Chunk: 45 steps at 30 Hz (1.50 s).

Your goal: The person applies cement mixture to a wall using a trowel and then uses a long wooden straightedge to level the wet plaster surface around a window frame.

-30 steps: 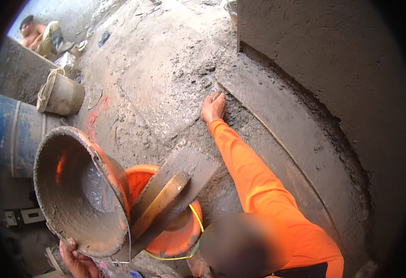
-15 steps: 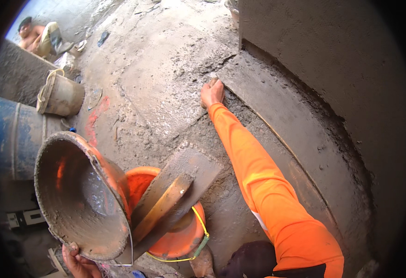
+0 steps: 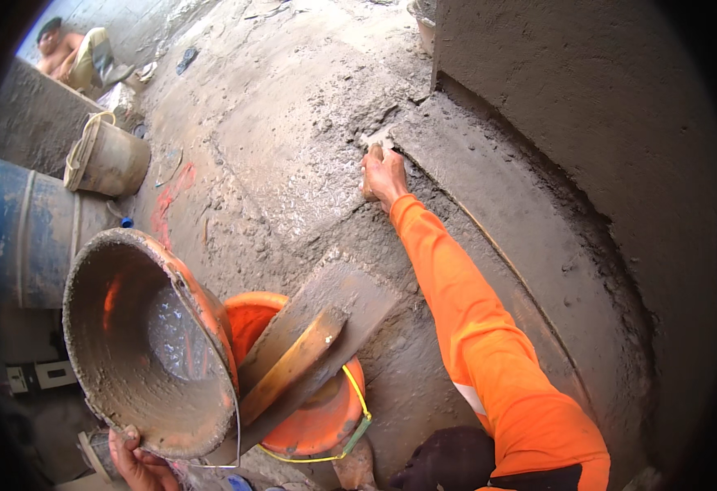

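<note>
My right hand (image 3: 384,173), at the end of an orange sleeve, grips a small tool with a pale grey tip, partly hidden by my fingers, on rough wet mortar (image 3: 424,204) beside a straight seam. My left hand (image 3: 133,462) holds the lower rim of a tilted, mortar-caked orange bucket (image 3: 113,327). Under and right of it stands another orange bucket (image 3: 317,421) with a yellow handle. A large float (image 3: 358,295) with a wooden handle lies across that bucket.
A blue drum (image 3: 19,229) and a pale bucket (image 3: 113,164) stand at left. Another person (image 3: 72,57) sits at upper left. A rough wall (image 3: 571,98) bounds the right. Another container (image 3: 424,24) sits at the top beside it.
My right hand has moved forward along the seam, then slightly back, its wrist turning. The left hand and tilted bucket have barely shifted.
</note>
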Tool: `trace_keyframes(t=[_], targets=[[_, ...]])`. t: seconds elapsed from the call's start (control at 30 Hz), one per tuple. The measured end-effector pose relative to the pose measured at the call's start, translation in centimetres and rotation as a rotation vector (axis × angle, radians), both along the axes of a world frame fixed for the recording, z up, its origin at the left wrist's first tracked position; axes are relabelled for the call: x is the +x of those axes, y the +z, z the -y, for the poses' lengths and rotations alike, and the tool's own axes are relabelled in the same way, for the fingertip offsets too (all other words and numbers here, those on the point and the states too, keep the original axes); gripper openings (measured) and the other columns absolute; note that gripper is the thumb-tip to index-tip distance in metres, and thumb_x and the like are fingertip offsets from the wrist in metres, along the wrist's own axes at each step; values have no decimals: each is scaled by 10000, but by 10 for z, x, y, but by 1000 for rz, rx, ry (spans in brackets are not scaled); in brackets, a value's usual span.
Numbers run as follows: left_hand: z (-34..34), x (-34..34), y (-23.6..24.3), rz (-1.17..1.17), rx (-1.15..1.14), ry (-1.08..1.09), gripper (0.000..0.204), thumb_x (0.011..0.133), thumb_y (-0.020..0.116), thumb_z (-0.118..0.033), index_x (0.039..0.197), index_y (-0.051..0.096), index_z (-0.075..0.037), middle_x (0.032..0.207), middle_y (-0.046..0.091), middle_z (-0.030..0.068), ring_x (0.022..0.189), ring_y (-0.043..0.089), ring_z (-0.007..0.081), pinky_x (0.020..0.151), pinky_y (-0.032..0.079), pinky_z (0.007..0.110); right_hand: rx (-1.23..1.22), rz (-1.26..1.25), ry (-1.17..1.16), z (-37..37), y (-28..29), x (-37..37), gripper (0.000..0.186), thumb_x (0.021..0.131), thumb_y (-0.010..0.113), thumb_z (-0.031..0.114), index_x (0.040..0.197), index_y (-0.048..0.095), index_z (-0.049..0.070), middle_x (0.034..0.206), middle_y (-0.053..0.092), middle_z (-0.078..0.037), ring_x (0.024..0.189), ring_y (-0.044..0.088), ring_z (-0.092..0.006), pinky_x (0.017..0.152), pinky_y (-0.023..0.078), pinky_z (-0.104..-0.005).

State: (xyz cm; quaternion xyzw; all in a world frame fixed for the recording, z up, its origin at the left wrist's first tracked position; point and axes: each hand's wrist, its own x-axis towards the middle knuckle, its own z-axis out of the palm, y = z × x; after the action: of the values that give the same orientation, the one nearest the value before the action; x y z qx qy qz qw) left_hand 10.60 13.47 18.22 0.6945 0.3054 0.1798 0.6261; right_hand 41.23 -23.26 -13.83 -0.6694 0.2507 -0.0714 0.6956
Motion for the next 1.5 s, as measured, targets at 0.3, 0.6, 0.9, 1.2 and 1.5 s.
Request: trace_keyframes(t=[0.3, 0.6, 0.9, 1.2, 1.5], targets=[[-19, 2, -5, -4, 2, -60, 249, 844, 561, -190, 1075, 544, -99, 896, 555, -70, 703, 479, -40, 518, 353, 77, -144, 34, 186, 6, -9, -4, 347, 731, 545, 280, 839, 570, -49, 820, 607, -264, 788, 589, -411, 722, 460, -426], [-7, -1, -8, 85, 28, 161, 231, 855, 580, -228, 1050, 542, -109, 853, 547, -86, 652, 448, -38, 522, 340, 76, -1143, -155, 449, 2, 46, -21, 441, 784, 548, 126, 1194, 401, 58, 1025, 530, -279, 776, 616, -333, 657, 489, -454], [-13, -10, -2, 86, -46, 167, 189, 863, 524, -159, 1034, 510, -80, 898, 511, -51, 785, 472, 4, 671, 396, 119, -1227, -435, 105, 83, 64, 60, 473, 814, 537, 91, 1229, 365, -60, 1092, 537, -280, 825, 631, -282, 686, 527, -357], [-14, -20, -1, 120, 30, 58, 217, 869, 507, -137, 1073, 498, -65, 947, 499, -35, 815, 467, 10, 746, 386, 128, -1027, -298, 305, 16, 75, 39, 376, 787, 544, 114, 1088, 487, -104, 974, 600, -263, 926, 617, -352, 808, 499, -416], [-42, 9, 0, 64, 25, 0, 335, 851, 546, -161, 1162, 474, -59, 903, 541, -30, 664, 460, -28, 474, 354, 89, -985, -239, 513, -12, 67, 26, 297, 787, 530, 173, 995, 574, -33, 995, 599, -274, 948, 604, -365, 867, 474, -429]])
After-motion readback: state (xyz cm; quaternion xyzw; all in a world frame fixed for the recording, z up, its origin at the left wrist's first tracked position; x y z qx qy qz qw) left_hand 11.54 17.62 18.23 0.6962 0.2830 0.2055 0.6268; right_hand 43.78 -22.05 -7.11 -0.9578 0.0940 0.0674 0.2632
